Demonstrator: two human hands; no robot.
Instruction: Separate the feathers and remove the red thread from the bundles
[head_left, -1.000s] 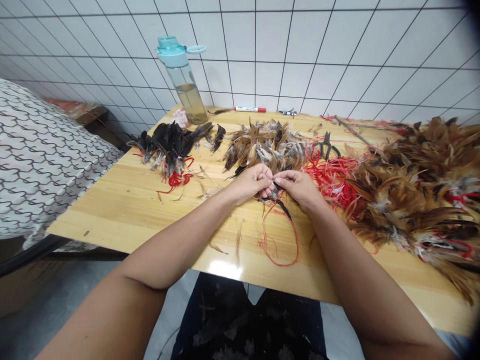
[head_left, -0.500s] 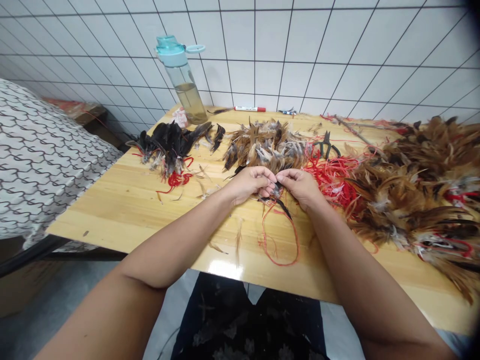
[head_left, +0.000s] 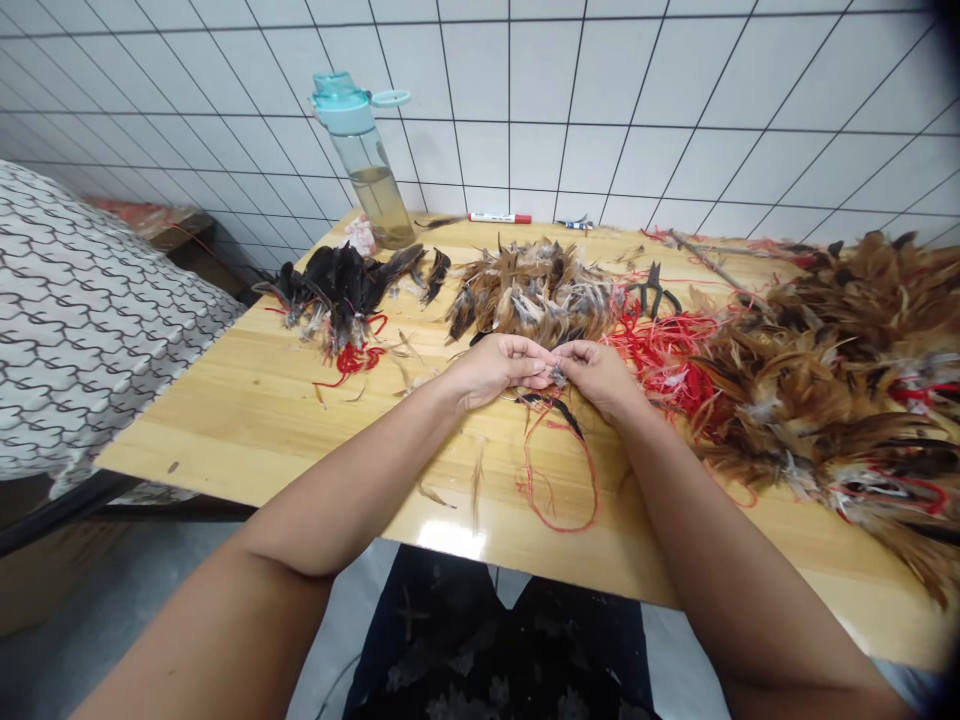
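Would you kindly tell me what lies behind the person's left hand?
Behind the left hand, brownish feathers lie piled on the table; whatever the hand covers cannot be seen.

Below the near edge of the desk (head_left: 247, 400), a black garment (head_left: 487, 665) is worn, printed with scattered grey, leaf-like shapes. Dark, navy-looking legwear (head_left: 628, 640) is seen flanking it, under the desk's edge. Above the desk, the forearms (head_left: 360, 480) are left bare.

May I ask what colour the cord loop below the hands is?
The cord loop is red, as the head view shows.
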